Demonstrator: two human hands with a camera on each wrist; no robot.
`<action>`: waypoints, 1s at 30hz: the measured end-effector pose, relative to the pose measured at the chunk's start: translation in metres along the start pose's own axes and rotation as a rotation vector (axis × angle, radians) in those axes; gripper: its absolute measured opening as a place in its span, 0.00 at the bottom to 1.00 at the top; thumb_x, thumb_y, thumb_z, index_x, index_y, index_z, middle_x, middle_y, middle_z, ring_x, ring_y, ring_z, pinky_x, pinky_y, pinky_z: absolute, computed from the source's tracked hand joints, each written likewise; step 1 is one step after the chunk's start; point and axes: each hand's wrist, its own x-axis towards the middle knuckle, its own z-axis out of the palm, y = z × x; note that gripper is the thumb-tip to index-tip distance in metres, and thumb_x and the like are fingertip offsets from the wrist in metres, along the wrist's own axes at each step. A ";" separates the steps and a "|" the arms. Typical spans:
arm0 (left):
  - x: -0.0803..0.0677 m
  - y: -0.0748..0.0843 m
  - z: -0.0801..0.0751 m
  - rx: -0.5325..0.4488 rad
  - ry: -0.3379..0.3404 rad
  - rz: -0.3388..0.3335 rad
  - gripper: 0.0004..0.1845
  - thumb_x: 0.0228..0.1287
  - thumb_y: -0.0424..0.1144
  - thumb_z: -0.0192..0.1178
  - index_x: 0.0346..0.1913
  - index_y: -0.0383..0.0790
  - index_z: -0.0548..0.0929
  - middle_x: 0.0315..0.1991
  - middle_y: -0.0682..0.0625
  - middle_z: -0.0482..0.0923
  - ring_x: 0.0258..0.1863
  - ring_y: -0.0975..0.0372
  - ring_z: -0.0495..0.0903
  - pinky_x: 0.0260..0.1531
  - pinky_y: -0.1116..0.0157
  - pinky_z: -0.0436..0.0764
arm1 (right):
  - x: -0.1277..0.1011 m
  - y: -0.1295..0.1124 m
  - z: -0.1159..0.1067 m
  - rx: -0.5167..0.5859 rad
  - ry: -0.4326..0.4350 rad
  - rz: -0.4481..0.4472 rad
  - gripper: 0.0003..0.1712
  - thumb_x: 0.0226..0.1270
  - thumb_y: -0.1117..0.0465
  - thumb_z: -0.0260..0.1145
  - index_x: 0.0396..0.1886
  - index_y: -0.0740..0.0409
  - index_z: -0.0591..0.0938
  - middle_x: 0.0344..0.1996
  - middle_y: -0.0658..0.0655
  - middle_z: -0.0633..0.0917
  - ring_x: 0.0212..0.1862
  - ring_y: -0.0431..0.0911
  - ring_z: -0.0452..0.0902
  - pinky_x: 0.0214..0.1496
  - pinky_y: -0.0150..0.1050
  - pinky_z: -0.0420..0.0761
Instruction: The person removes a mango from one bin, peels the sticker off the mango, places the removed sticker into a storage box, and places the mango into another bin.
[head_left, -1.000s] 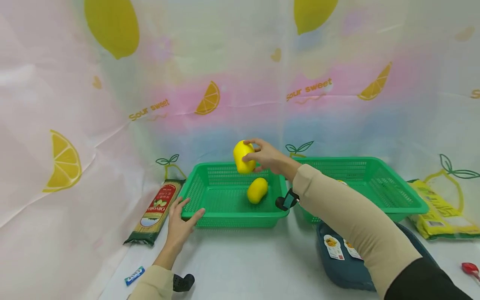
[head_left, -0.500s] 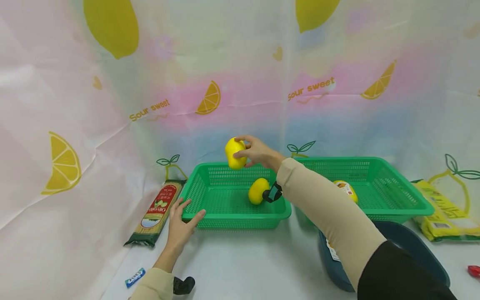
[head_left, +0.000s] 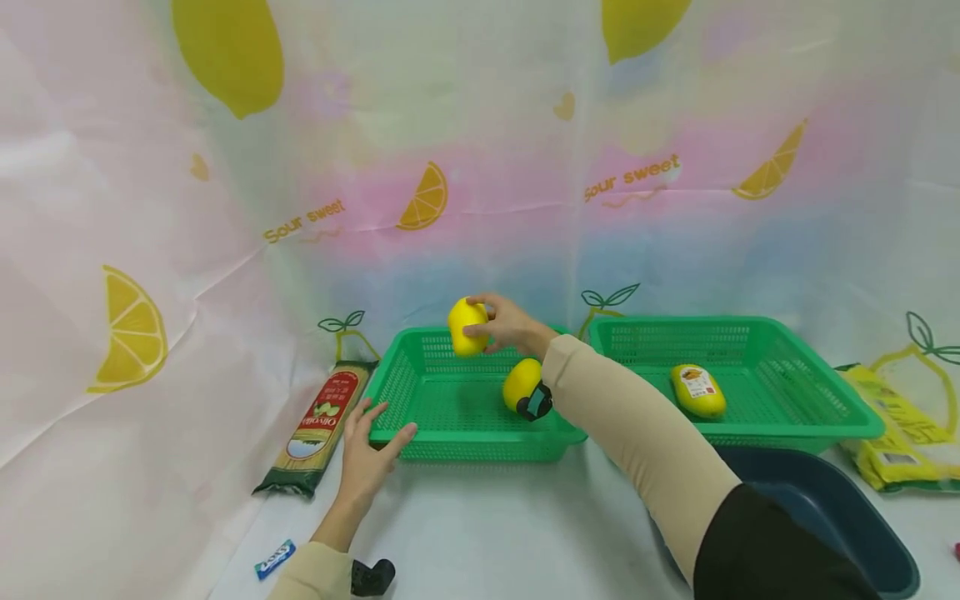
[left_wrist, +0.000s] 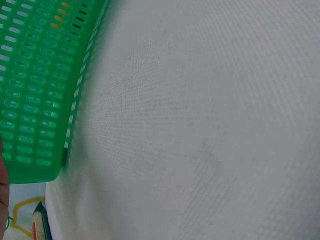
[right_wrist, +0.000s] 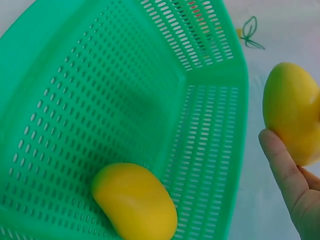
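My right hand (head_left: 501, 323) grips a yellow mango (head_left: 467, 326) over the far part of the left green basket (head_left: 405, 375); the same mango (right_wrist: 291, 120) shows at the right edge of the right wrist view, held above the basket (right_wrist: 100, 75). A second yellow mango (head_left: 521, 382) lies on the basket floor, also visible in the wrist view (right_wrist: 135, 202). My left hand (head_left: 369, 450) rests with straight fingers against the basket's front left corner. The left wrist view shows only that corner of the basket (left_wrist: 35, 90) and white tabletop.
A second green basket (head_left: 810, 417) to the right holds a labelled mango (head_left: 697, 390). A pasta packet (head_left: 315, 425) lies left of the baskets, a yellow packet (head_left: 900, 442) far right. A dark blue tub (head_left: 825, 517) sits at front right, a small blue wrapper (head_left: 273, 558) at front left.
My right hand has carried the held mango leftward and slightly lower over the left basket. The left hand has stayed at the basket's corner.
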 end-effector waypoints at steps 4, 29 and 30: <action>-0.001 0.001 0.001 -0.002 0.007 0.020 0.39 0.63 0.52 0.66 0.72 0.40 0.65 0.79 0.45 0.43 0.74 0.43 0.54 0.33 0.63 0.82 | 0.000 0.002 0.003 -0.013 -0.016 0.000 0.38 0.69 0.62 0.65 0.75 0.44 0.62 0.70 0.65 0.68 0.65 0.59 0.73 0.58 0.52 0.82; 0.000 -0.002 0.001 -0.009 0.023 0.015 0.38 0.62 0.51 0.67 0.71 0.40 0.66 0.79 0.47 0.44 0.75 0.43 0.51 0.38 0.52 0.86 | 0.005 0.028 0.018 -0.040 -0.065 0.078 0.37 0.70 0.63 0.64 0.75 0.45 0.61 0.73 0.66 0.62 0.66 0.60 0.71 0.62 0.55 0.78; 0.000 -0.002 0.001 -0.011 0.022 0.016 0.38 0.62 0.50 0.67 0.71 0.40 0.67 0.79 0.47 0.44 0.75 0.42 0.51 0.39 0.52 0.86 | 0.005 0.029 0.018 -0.050 -0.069 0.078 0.37 0.69 0.63 0.64 0.75 0.45 0.62 0.73 0.66 0.62 0.66 0.60 0.72 0.60 0.54 0.79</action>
